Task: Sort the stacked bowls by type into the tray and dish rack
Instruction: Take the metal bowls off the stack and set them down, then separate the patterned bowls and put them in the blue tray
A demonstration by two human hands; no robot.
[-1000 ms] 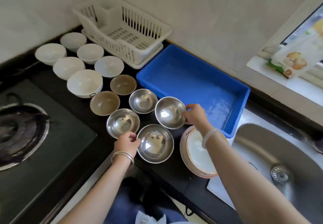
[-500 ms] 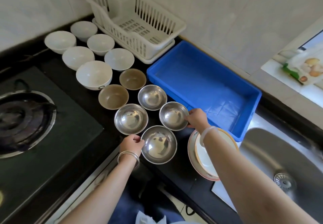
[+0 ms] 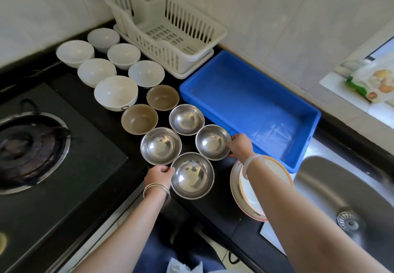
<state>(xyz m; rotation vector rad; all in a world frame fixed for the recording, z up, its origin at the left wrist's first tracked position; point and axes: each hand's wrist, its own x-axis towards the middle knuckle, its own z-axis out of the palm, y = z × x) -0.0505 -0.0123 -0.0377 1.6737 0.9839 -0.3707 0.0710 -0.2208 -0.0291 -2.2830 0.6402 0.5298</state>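
Head view, taken from the body outward: the left hand (image 3: 158,175) is curled round the left rim of the nearest steel bowl (image 3: 192,175), so that the bowl lies to the right of its fingers, upright on the black counter (image 3: 213,211). Just to the right, a stack of plates (image 3: 235,189) is partly hidden under the right forearm, and the sink (image 3: 341,187) is set beyond it.

A little farther on, the right hand (image 3: 239,146) is closed in a pinch on the right rim of the second steel bowl (image 3: 213,142); this bowl lies to the left of its fingers. Two more steel bowls (image 3: 161,146) are stood just beside it, untouched, rims close or touching. Being round, the bowls offer no long axis to be lined up.

The blue tray (image 3: 245,102) is found directly beyond the right hand, its near wall just beside the knuckles, so the right hand is judged the nearer for a drop there; only a short lift over the wall would be called for. Nothing is seen in the tray.

Farther left, two brown bowls (image 3: 139,119) and six white bowls (image 3: 116,92) are spread singly on the counter, beside the stove burner (image 3: 27,149). At the far wall the white dish rack (image 3: 170,59) is placed, nothing visible in it.
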